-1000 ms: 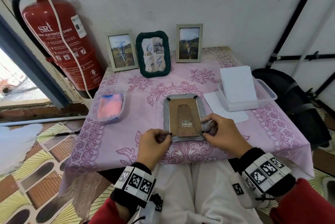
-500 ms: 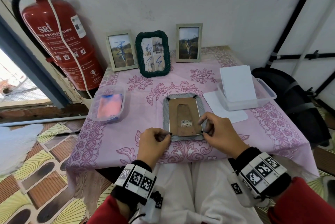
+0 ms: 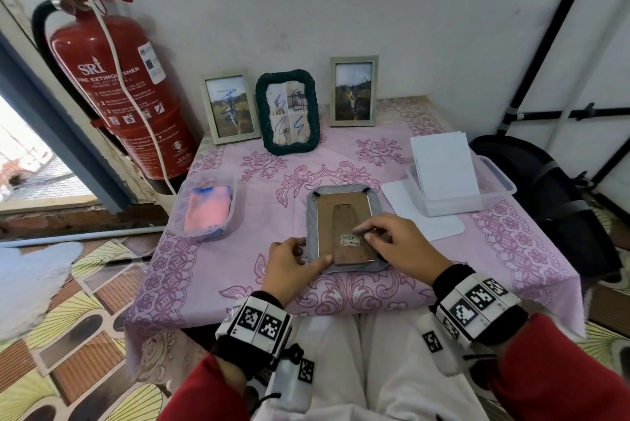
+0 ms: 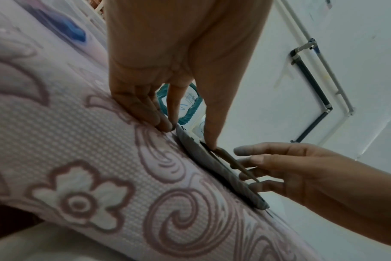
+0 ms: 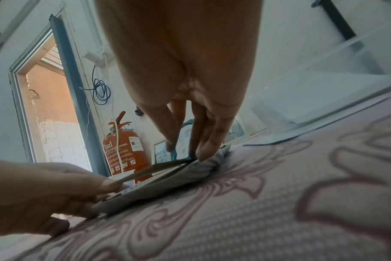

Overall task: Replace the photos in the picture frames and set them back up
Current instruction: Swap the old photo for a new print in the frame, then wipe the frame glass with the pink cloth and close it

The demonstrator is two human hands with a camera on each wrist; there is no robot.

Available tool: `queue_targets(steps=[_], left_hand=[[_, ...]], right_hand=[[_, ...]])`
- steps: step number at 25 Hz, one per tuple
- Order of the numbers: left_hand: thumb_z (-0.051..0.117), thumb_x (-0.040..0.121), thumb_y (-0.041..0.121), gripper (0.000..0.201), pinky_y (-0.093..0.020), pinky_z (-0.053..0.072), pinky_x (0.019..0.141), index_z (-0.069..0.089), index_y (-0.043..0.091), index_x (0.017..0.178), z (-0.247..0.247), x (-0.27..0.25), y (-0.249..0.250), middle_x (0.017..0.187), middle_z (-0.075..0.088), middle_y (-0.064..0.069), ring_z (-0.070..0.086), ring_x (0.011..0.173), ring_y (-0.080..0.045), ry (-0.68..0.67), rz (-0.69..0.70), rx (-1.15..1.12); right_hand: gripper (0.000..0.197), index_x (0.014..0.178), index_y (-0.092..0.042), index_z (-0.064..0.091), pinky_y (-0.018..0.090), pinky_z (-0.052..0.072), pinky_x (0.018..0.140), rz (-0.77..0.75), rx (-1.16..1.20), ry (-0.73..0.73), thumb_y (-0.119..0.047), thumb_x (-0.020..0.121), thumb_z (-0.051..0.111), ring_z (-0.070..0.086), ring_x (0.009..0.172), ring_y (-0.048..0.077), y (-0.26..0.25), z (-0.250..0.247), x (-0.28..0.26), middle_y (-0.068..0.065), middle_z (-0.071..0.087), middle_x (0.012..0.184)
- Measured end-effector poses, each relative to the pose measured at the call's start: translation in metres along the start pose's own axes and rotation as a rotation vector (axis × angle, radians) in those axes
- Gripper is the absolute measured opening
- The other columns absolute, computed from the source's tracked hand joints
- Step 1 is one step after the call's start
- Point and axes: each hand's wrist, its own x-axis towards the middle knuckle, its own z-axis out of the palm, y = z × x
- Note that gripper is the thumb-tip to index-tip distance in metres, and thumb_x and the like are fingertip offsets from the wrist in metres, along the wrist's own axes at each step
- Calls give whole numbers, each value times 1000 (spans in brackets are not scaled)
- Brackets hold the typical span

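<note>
A grey picture frame (image 3: 312, 216) lies face down on the pink tablecloth (image 3: 238, 250), brown backing (image 3: 341, 202) up. Its brown stand (image 3: 347, 226) carries a barcode label, and its free end is raised a little off the backing (image 5: 156, 169). My left hand (image 3: 313, 253) holds the frame's near-left corner, fingers (image 4: 163, 123) at the outer edge, thumb tip at the stand's edge. My right hand (image 3: 362, 234) rests over the near-right part, fingertips touching the label area and the right rim (image 5: 212, 164). The photo inside is hidden.
Three frames stand against the back wall: a pale one (image 3: 231, 107), a green braided one (image 3: 288, 110) and another pale one (image 3: 353, 92). A clear tub (image 3: 501, 182) with white cards sits right, a cloth tub (image 3: 208, 206) left. Fire extinguisher (image 3: 119, 80) at left, black bag (image 3: 545, 189) at right.
My right hand slid from the frame's right edge inward onto the backing near the label. My left thumb moved onto the backing at the near-left corner.
</note>
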Motion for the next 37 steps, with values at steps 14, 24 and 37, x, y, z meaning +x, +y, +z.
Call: queue_targets(steps=[14, 24, 37], left_hand=[[74, 71, -7, 52, -35, 58, 74, 51, 15, 111, 1, -16, 54, 103, 65, -12, 68, 84, -23, 43, 262, -621], [73, 78, 7, 38, -24, 57, 70, 53, 30, 101, 10, -20, 70, 101, 63, 18, 62, 91, -8, 113, 570, -432], [53, 93, 18, 47, -24, 55, 80, 37, 35, 134, -19, 24, 57, 124, 57, -5, 61, 109, -13, 6, 344, -658]], right_hand=[[36, 124, -20, 54, 17, 40, 94, -16, 124, 240, -21, 89, 60, 51, 114, 14, -57, -1, 38, 4, 55, 121], [19, 87, -25, 50, 27, 57, 74, -160, 431, 440, -13, 85, 64, 64, 80, 9, -73, -13, 38, -3, 67, 84], [15, 101, -18, 47, 33, 45, 65, 4, 900, 504, -4, 94, 48, 52, 72, 23, -53, -24, 30, 9, 62, 76]])
